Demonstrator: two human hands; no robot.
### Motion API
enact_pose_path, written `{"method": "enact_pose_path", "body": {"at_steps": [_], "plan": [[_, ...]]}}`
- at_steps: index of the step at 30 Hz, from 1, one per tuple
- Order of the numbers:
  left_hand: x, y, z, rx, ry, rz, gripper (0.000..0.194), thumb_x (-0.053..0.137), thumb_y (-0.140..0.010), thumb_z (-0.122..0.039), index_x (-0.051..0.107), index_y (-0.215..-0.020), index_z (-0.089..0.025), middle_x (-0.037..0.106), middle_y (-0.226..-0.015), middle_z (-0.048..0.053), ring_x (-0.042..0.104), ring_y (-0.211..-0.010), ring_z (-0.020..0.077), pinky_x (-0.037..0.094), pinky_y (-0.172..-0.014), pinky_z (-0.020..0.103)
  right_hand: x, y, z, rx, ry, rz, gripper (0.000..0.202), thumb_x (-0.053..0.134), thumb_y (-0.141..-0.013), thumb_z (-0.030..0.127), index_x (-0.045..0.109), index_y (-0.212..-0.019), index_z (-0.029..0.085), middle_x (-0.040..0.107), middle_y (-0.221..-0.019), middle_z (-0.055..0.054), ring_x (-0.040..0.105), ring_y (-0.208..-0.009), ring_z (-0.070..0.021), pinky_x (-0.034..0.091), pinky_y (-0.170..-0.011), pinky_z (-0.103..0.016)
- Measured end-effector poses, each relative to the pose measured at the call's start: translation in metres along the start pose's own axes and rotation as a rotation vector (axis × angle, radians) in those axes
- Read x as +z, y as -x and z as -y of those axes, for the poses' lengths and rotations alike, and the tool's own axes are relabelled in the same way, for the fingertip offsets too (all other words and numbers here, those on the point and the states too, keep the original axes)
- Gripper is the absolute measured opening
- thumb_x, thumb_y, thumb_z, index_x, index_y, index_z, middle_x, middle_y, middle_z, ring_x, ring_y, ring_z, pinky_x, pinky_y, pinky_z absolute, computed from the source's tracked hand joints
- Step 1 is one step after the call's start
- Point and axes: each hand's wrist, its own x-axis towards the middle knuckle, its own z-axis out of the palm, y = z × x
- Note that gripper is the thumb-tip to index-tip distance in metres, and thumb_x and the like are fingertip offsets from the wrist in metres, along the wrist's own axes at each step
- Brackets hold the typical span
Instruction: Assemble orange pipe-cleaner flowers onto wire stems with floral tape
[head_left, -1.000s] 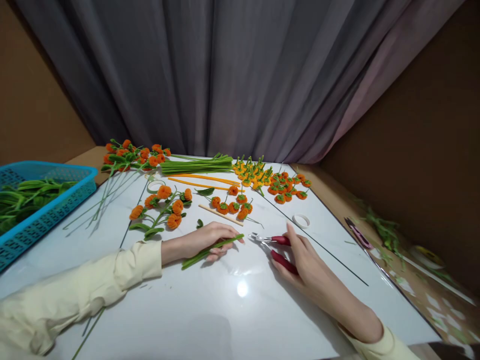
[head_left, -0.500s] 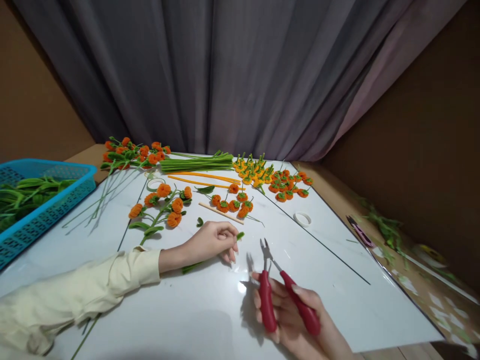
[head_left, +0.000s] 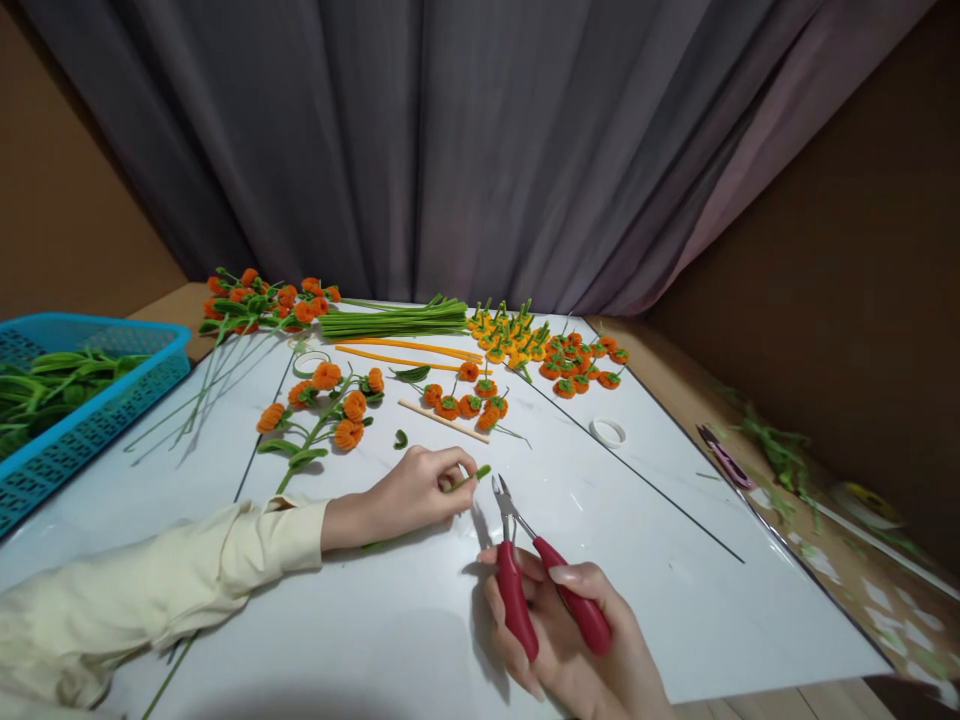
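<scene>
My left hand (head_left: pixel 420 492) is closed in a pinch on a green pipe cleaner (head_left: pixel 483 472), whose short fuzzy tip sticks out past the fingertips to the right. My right hand (head_left: pixel 570 640) is wrapped round red-handled nippers (head_left: pixel 517 590). Their metal jaws are parted and point up, just right of the pipe cleaner's tip and apart from it. A small curled green piece (head_left: pixel 401 440) lies behind my left hand. Beyond it are a thin wooden stick (head_left: pixel 444 421) and several small orange pumpkins (head_left: pixel 448 407) with green tops.
A leafy stem with orange pumpkins (head_left: pixel 349 434) lies left of centre. Green pipe cleaners (head_left: pixel 394 322), yellow pieces (head_left: pixel 510 335) and more orange pumpkins (head_left: pixel 574 365) line the back. A blue basket (head_left: pixel 176 350) stands left, a tape roll (head_left: pixel 607 432) and pink cutter (head_left: pixel 724 457) right.
My right hand has brought the nippers left, closer to my left hand. The left hand has turned slightly, and more of the green pipe cleaner shows between its fingers.
</scene>
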Motion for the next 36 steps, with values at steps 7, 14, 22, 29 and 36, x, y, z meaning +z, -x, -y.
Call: {"method": "enact_pose_path", "body": {"at_steps": [7,14,22,29,36], "plan": [[-0.003,-0.001,-0.007,-0.027,-0.072,0.074,0.009,0.051,-0.072,-0.016,0.049,-0.081,-0.018,0.066,-0.061,-0.002,0.06,-0.052,0.0114,0.043,-0.051,0.017,-0.001,-0.004,0.001,0.025,0.006,0.077,0.037,0.049,-0.076,0.036,0.063,-0.093,0.007,0.058,-0.071,-0.009,0.054,-0.049,-0.0165,0.034,-0.043,-0.024],[-0.006,-0.004,-0.016,-0.272,0.214,0.185,0.015,0.049,-0.064,-0.013,0.041,-0.074,-0.02,0.066,-0.06,-0.002,0.067,-0.057,0.018,0.049,-0.053,0.023,-0.004,-0.005,0.0,0.071,-0.004,0.118,0.04,0.047,-0.076,0.037,0.062,-0.094,0.005,0.059,-0.074,-0.01,0.056,-0.048,-0.0166,0.034,-0.044,-0.024],[-0.02,-0.004,-0.03,-0.382,0.294,0.309,0.013,0.052,-0.062,-0.013,0.046,-0.072,-0.018,0.068,-0.058,0.0,0.063,-0.051,0.0155,0.045,-0.047,0.02,0.004,-0.002,-0.002,0.149,0.01,0.14,0.047,0.046,-0.075,0.041,0.06,-0.101,0.005,0.056,-0.065,-0.006,0.051,-0.046,-0.014,0.034,-0.046,-0.023],[-0.03,-0.01,-0.034,-0.434,0.275,0.321,0.022,0.055,-0.079,-0.028,0.067,-0.081,-0.01,0.071,-0.075,0.009,0.066,-0.068,0.0163,0.05,-0.06,0.023,0.008,0.0,0.0,0.145,-0.003,0.126,0.046,0.046,-0.076,0.04,0.062,-0.1,0.004,0.055,-0.066,-0.007,0.052,-0.046,-0.0148,0.033,-0.044,-0.023],[-0.027,-0.013,-0.028,-0.592,0.745,0.211,0.032,0.066,-0.078,-0.036,0.063,-0.099,-0.012,0.068,-0.097,0.013,0.066,-0.086,0.0196,0.053,-0.077,0.031,0.016,0.0,0.001,-0.154,0.131,-0.002,0.038,0.049,-0.078,0.038,0.063,-0.098,0.01,0.06,-0.072,-0.009,0.054,-0.058,-0.0189,0.04,-0.054,-0.029]]}}
